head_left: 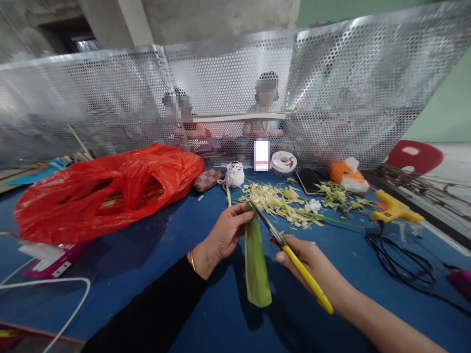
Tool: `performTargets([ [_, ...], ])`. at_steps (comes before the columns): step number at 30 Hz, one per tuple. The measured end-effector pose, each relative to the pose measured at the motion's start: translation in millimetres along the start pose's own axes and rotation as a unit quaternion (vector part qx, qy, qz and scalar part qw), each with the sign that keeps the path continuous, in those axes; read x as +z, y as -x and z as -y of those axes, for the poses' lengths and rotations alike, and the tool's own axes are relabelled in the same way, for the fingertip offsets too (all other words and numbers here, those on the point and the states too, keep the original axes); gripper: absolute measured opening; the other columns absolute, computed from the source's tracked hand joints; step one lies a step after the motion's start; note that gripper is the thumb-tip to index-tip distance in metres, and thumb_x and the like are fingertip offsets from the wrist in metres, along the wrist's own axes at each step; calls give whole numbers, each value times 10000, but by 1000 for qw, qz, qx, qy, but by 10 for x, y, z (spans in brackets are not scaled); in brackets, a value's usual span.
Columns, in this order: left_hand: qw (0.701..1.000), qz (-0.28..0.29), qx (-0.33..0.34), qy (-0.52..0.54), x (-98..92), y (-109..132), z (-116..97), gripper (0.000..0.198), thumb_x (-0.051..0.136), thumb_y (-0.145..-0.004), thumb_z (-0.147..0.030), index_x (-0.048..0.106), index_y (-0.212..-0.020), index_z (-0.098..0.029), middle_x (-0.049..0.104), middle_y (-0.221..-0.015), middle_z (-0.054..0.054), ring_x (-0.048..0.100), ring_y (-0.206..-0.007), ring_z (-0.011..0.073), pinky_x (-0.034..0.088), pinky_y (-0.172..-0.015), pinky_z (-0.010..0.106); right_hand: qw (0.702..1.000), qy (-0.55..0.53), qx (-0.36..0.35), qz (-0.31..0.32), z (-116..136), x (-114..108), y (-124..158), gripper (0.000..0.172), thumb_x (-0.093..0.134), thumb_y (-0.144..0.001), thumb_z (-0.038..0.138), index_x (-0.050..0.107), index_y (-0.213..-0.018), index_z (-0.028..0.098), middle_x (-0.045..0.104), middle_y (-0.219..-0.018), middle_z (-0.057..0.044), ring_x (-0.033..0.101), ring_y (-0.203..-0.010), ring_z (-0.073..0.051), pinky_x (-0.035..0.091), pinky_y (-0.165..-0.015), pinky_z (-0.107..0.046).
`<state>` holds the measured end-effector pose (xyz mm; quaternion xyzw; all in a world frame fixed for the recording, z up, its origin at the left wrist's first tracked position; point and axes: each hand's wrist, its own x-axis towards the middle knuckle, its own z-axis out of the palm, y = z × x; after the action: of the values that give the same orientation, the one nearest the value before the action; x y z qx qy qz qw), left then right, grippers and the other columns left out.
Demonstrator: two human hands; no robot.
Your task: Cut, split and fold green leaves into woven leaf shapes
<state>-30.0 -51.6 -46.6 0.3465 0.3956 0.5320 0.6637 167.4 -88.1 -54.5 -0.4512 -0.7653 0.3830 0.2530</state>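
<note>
A green leaf strip [256, 264] hangs down over the table, its upper end pinched between the thumb and fingers of my left hand [225, 230]. My right hand [309, 262] is closed around a pair of scissors with yellow handles [307, 279]. The blades point up and to the left, along the leaf's top right edge beside my left fingertips. Whether the blades are parted I cannot make out. Beyond both hands lies a loose pile of pale green leaf trimmings [279, 198].
At the left lies a red plastic bag [91, 196] with brown sticks inside. Behind the hands are a checked pouch [208, 180], white string [234, 174], a tape roll [283, 162], a phone [308, 180] and tissues [348, 175]. A yellow glue gun [395, 208] trails a black cord at right.
</note>
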Motion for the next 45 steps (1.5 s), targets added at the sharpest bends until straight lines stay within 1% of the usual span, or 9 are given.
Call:
performTargets([
  [19, 998, 34, -27, -34, -12, -1, 59, 217, 818, -598, -231, 676, -740, -151, 623, -636, -23, 556, -525, 82, 432, -551, 209, 996, -76, 48, -18, 19, -20, -1, 358, 531, -852, 507, 415, -670, 221, 353, -494, 74, 323, -435, -89, 228, -394, -214],
  [24, 988, -120, 46, -90, -95, -100, 39, 217, 801, -591, -226, 688, -753, -139, 644, -664, 14, 570, -560, 122, 441, -565, 239, 977, -204, 58, -31, -28, -31, -17, 460, 518, -824, 640, 537, -869, 183, 353, -503, 88, 327, -384, -79, 253, -371, -206],
  [27, 961, -216, 137, -107, -147, -148, 1, 328, 804, -588, -162, 687, -893, -193, 672, -846, 7, 605, -779, 126, 444, -690, 201, 947, -317, 44, -8, 13, -39, -12, 534, 489, -832, 669, 576, -940, 154, 424, -570, 61, 328, -386, -63, 264, -386, -210],
  [29, 938, -239, 216, -126, -124, -131, -15, 396, 806, -606, -165, 681, -976, -225, 671, -961, 10, 596, -916, 133, 439, -761, 190, 923, -380, 48, 27, 29, -32, -9, 543, 500, -829, 668, 598, -940, 145, 433, -596, 52, 308, -398, -55, 238, -402, -212],
  [31, 953, -164, 217, -132, -56, -80, -10, 292, 776, -676, -257, 695, -950, -194, 683, -919, 39, 615, -875, 155, 466, -742, 224, 904, -420, 57, 64, 15, -11, -10, 558, 493, -827, 681, 607, -925, 144, 423, -590, 53, 275, -401, -54, 199, -411, -218],
  [33, 990, -8, 106, -97, 22, -17, 21, 283, 742, -722, -367, 705, -910, -157, 699, -855, 62, 642, -785, 169, 497, -699, 263, 888, -445, 67, 95, -19, 18, -17, 599, 453, -817, 723, 602, -905, 149, 420, -598, 49, 258, -400, -57, 183, -416, -225],
  [35, 994, 84, 29, -56, 78, 30, 66, 298, 762, -706, -378, 713, -877, -138, 710, -819, 64, 652, -722, 154, 507, -704, 270, 875, -463, 71, 123, -52, 44, -25, 658, 392, -800, 775, 593, -895, 155, 431, -621, 39, 279, -401, -63, 199, -422, -228],
  [39, 995, 91, -16, -28, 97, 53, 145, 272, 823, -640, -321, 715, -790, -122, 708, -724, 49, 648, -614, 134, 507, -655, 265, 865, -471, 88, 149, -47, 58, -31, 732, 319, -744, 852, 565, -838, 169, 472, -653, 13, 358, -422, -85, 256, -452, -240],
  [45, 997, 61, -3, -42, 76, 18, 173, 267, 843, -606, -279, 717, -772, -113, 714, -720, 59, 651, -599, 149, 526, -625, 287, 838, -507, 124, 159, 26, 11, -15, 698, 225, -717, 889, 414, -689, 218, 497, -617, 13, 368, -432, -97, 325, -510, -260],
])
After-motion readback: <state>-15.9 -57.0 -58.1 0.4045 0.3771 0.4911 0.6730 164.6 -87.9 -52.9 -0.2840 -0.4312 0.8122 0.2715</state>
